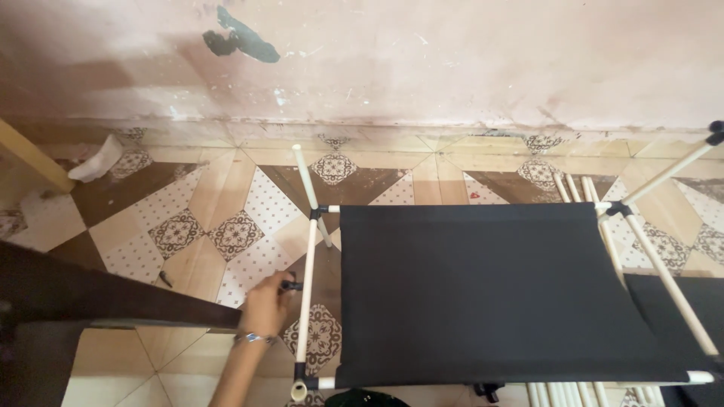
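On the patterned tile floor [188, 203], the black fabric shelf panel [483, 294] of my half-built rack hangs slack between cream tubes, filling the frame from centre to 4 o'clock. Along its 9 o'clock edge runs the left cream tube [305, 301], its long axis lying 12 to 6 o'clock, capped by black corner joints at both ends. My left hand [265, 305] sits just at 9 o'clock of that tube, fingers [280, 286] pinched closed on a small black connector [290, 286], which touches the tube about midway along its length. The connector is tiny, dark and plastic-looking; its exact shape is too small to tell. My right hand is out of view, so the left is the only hand near the work.
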